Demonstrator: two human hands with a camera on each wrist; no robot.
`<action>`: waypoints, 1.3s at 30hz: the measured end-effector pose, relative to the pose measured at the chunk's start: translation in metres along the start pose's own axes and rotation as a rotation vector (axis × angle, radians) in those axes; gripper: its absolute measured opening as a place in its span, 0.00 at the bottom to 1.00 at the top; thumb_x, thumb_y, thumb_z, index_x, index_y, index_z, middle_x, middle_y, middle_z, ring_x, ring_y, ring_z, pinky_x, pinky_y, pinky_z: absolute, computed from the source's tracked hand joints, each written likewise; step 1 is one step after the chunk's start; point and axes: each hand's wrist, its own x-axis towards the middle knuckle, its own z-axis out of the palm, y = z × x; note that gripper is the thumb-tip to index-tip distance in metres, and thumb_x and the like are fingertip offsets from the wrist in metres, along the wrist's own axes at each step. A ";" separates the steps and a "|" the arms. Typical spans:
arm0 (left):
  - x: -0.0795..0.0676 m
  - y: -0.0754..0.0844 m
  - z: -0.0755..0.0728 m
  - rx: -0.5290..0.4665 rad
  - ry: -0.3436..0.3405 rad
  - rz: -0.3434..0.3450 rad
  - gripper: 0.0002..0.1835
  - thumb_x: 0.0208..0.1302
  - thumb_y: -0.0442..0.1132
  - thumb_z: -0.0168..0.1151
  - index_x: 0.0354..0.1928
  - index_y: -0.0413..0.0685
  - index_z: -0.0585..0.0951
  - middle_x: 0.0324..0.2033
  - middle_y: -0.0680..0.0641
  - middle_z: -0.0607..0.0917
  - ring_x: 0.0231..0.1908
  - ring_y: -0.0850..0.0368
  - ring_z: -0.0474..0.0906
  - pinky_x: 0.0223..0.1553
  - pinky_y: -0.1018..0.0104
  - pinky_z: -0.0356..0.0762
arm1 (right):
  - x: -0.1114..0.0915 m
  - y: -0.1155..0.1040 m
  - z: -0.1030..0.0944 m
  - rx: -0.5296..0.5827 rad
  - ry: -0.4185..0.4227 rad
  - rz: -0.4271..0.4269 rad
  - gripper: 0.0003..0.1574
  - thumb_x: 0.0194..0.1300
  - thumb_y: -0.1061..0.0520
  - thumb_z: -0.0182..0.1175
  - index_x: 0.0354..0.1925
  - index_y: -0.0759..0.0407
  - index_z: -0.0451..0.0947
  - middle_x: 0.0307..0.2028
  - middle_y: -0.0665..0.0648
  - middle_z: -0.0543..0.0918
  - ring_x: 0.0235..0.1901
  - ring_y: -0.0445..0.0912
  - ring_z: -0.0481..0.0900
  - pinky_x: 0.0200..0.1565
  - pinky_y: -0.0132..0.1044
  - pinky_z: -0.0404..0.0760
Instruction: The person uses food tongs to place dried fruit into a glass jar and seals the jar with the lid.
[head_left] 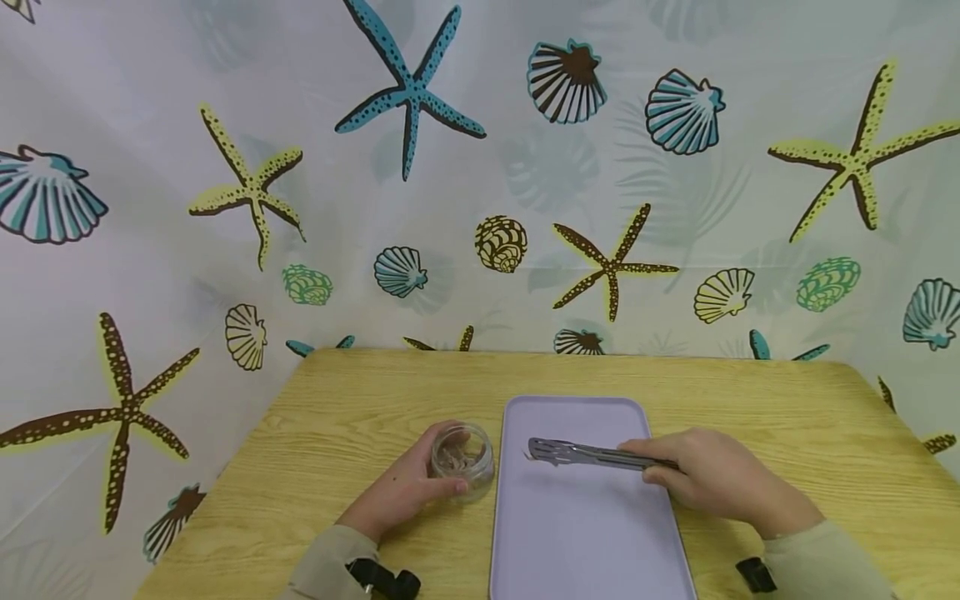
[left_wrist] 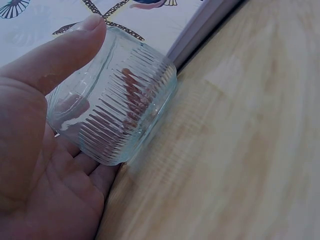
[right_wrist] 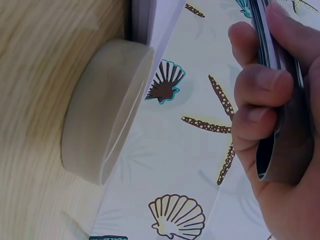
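Note:
My left hand [head_left: 412, 483] curls its fingers and thumb round a clear glass jar [head_left: 480, 483] just left of the lilac tray [head_left: 585, 533]. Ribbed glass shows in the left wrist view, with small reddish-brown pieces [left_wrist: 134, 97] inside the jar. Whether its base touches the table I cannot tell. With my right hand [head_left: 712, 479] I grip metal tongs [head_left: 600, 456] over the upper part of the tray, their tips pointing left. A thin, pale brownish bit [head_left: 528, 455] shows at the tips; its kind is too small to tell. In the right wrist view, fingers wrap the tongs' rounded end [right_wrist: 287, 150].
A beige, shallow round dish [right_wrist: 100, 110] stands on the table in the right wrist view; I cannot make it out in the head view. The wood-grain table [head_left: 360, 392] meets a curtain [head_left: 465, 308] printed with shells and starfish along its back and sides.

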 end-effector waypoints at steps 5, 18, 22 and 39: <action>0.000 0.000 0.001 0.007 0.003 -0.009 0.45 0.59 0.53 0.75 0.75 0.60 0.61 0.70 0.51 0.70 0.72 0.50 0.60 0.72 0.45 0.50 | 0.005 -0.006 0.001 -0.051 0.026 -0.013 0.26 0.69 0.50 0.66 0.64 0.41 0.80 0.46 0.44 0.87 0.27 0.33 0.71 0.31 0.34 0.70; -0.002 0.003 0.003 0.006 0.009 -0.028 0.45 0.59 0.54 0.75 0.75 0.61 0.61 0.70 0.52 0.70 0.72 0.49 0.61 0.72 0.43 0.51 | 0.021 -0.026 0.002 -0.101 0.052 -0.052 0.27 0.71 0.45 0.63 0.67 0.39 0.77 0.53 0.45 0.86 0.38 0.34 0.80 0.38 0.39 0.78; -0.001 0.001 0.003 0.010 0.014 -0.030 0.46 0.58 0.54 0.75 0.74 0.61 0.61 0.70 0.52 0.70 0.72 0.49 0.60 0.72 0.44 0.51 | 0.028 -0.031 0.003 -0.092 0.070 -0.063 0.27 0.71 0.43 0.62 0.67 0.38 0.77 0.52 0.44 0.86 0.37 0.34 0.79 0.36 0.38 0.77; 0.002 0.001 0.002 0.028 0.034 -0.055 0.49 0.57 0.55 0.76 0.76 0.57 0.59 0.69 0.51 0.71 0.72 0.48 0.60 0.72 0.42 0.50 | 0.054 -0.051 0.007 -0.092 0.134 -0.158 0.27 0.69 0.48 0.66 0.65 0.42 0.79 0.54 0.44 0.85 0.43 0.36 0.83 0.36 0.37 0.77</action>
